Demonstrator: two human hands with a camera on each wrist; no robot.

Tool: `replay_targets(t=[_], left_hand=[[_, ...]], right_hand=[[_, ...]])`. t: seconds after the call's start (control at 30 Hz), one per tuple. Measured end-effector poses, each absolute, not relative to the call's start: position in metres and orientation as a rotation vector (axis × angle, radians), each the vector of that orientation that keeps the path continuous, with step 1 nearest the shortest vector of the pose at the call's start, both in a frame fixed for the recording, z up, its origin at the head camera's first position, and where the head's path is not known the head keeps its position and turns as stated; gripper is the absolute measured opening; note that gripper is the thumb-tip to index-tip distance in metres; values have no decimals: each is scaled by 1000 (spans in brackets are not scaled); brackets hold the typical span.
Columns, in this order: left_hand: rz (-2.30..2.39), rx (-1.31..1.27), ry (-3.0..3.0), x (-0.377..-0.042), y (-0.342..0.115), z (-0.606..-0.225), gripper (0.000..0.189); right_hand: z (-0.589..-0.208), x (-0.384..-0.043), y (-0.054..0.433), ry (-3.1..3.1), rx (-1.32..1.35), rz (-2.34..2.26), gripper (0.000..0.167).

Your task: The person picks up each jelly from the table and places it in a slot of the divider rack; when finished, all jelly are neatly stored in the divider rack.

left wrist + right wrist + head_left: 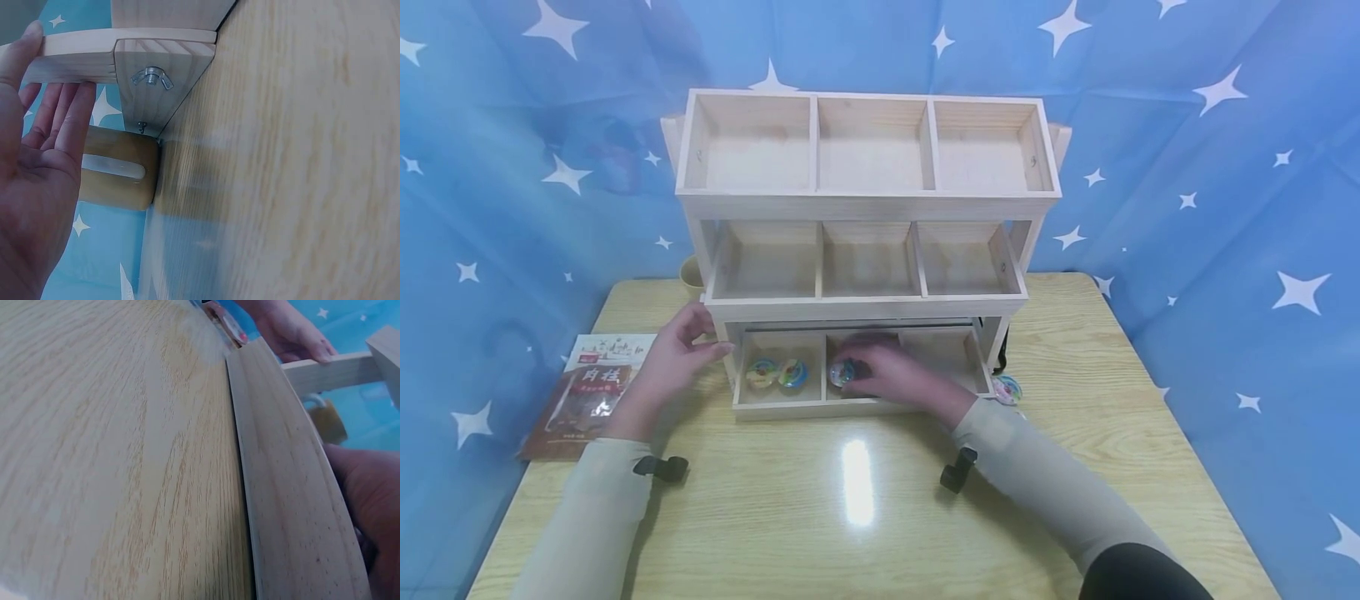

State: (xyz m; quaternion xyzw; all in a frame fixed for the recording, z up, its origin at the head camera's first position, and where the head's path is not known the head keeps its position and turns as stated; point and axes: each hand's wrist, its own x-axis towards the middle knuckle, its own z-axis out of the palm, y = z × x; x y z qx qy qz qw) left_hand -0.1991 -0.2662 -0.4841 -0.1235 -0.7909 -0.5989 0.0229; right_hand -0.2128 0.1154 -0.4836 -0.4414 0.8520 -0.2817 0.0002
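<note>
A three-tier wooden shelf [868, 205] with divided trays stands on the table. At its left side my left hand [679, 354] grips the upright post, the thumb on one face and the fingers on the opposite one in the left wrist view. My right hand [887, 372] reaches into the middle compartment of the bottom tray and holds a small round colourful container [841, 372]; its fingertips are partly hidden. Two similar round containers, one yellowish [762, 374] and one blue-green [792, 373], lie in the bottom left compartment.
Right of the bottom tray lies another round colourful container [1007, 389]. A brown and white food packet [591, 392] lies on the table [760, 517] at left. Behind the shelf's left side stands a tan cup [691, 277]. Blue star-patterned cloth [1225, 250] surrounds the table.
</note>
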Motion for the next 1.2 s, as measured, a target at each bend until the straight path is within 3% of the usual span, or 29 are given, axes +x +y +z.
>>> replay_targets(t=[0.77, 1.2], left_hand=[[-1816, -372, -2478, -199, -268, -488, 50], [-1790, -403, -2481, -201, -269, -488, 47]], right_hand=[[-480, -207, 123, 2654, -1244, -943, 45], [-455, -165, 192, 2812, -1044, -975, 49]])
